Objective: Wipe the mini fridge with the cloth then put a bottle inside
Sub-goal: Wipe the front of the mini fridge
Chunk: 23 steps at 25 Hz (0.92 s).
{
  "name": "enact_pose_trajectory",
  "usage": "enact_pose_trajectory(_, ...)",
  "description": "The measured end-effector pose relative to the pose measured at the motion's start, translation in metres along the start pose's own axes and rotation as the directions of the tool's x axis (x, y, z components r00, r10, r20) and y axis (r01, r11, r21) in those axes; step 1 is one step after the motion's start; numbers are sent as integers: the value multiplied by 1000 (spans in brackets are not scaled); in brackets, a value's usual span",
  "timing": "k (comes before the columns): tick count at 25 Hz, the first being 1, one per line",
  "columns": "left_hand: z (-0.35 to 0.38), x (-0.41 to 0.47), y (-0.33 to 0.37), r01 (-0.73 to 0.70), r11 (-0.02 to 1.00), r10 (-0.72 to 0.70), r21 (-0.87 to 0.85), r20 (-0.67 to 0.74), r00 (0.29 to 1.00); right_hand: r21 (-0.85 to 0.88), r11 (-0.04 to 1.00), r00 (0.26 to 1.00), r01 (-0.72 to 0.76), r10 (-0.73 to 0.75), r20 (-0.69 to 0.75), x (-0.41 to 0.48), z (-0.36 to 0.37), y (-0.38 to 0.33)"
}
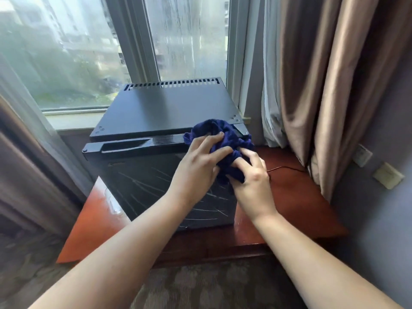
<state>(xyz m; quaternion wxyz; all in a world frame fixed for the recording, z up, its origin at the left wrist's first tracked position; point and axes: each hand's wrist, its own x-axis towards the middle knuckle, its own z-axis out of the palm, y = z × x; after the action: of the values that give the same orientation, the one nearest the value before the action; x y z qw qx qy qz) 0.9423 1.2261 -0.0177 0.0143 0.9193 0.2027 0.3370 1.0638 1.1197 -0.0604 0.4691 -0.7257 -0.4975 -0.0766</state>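
- Dark blue cloth (219,141), soft and light, sits bunched at the top right front corner of the black fridge (156,112).
- Left hand (198,166) and right hand (252,177) both clutch it, fingers curled in.
- Best gathered into a wad; no bottle in sight.

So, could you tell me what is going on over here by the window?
A person is holding a bunched dark blue cloth in both hands, the left hand and the right hand, against the top front right corner of a black mini fridge. The fridge stands on a reddish wooden table and its door is closed. No bottle is in view.
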Motion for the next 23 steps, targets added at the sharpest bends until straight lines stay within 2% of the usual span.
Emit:
enact_pose_trajectory(3,18,-19,2,21,1000,-21,-6,-90,996,42,999,999,-28,29,-16,-8,15,12)
enact_pose_trajectory(5,33,-41,4,78,997,-78,-1,-102,992,133,987,996,-87,87,9,-21,25,21)
enact_pose_trajectory(7,48,-69,6,222,964,-231,-146,-48,972,260,939,974,-225,221,46,-37,35,27)
enact_pose_trajectory(8,54,-81,7,321,903,-342,-285,-25,939,315,895,948,-315,310,68,-44,40,28)
enact_pose_trajectory(9,58,-90,8,425,787,-474,-448,3,881,373,834,911,-407,400,101,-50,47,30)
enact_pose_trajectory(11,60,-96,10,563,425,-732,-708,96,674,501,661,817,-558,544,192,-54,59,26)
enact_pose_trajectory(12,59,-95,10,573,244,-808,-782,162,566,559,572,775,-600,590,228,-54,65,21)
enact_pose_trajectory(13,58,-92,10,559,110,-843,-822,221,490,610,505,746,-610,626,227,-52,71,14)
enact_pose_trajectory(14,56,-89,8,541,29,-852,-840,262,453,638,473,724,-608,661,200,-50,75,5)
enact_pose_trajectory(15,52,-88,7,531,-3,-847,-847,284,449,664,449,705,-599,689,170,-48,77,-4)
enact_pose_trajectory(17,38,-89,4,530,62,-827,-846,253,502,711,402,682,-577,717,148,-43,77,-27)
enact_pose_trajectory(19,19,-93,-9,527,178,-818,-831,173,549,737,394,716,-549,677,171,-37,80,-52)
enact_pose_trajectory(23,-23,-111,-63,492,308,-833,-814,19,552,684,536,821,-495,546,167,-29,115,-105)
